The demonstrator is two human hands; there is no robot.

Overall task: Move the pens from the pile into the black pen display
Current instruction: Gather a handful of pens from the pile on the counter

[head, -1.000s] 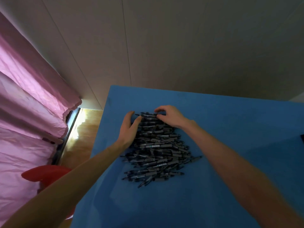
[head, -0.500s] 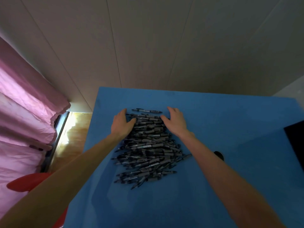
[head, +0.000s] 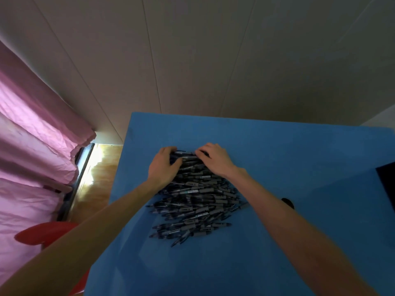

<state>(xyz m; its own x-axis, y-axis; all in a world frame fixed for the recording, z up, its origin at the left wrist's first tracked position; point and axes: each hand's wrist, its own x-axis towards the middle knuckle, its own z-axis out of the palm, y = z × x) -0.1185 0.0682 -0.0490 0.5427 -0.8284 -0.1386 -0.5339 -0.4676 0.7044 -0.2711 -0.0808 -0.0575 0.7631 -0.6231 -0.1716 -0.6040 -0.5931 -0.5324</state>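
The pile of pens [head: 193, 195] lies loose and criss-crossed in the middle of the blue worktop [head: 288, 150]. At its far edge the left hand [head: 163, 166] and right hand [head: 213, 159] both curl their fingers over the topmost pens, gathering a bunch between them. The step goes best if the pens are squared parallel before lifting, so none slip out. A dark edge at the far right, probably the black pen display [head: 386, 184], sits well apart.
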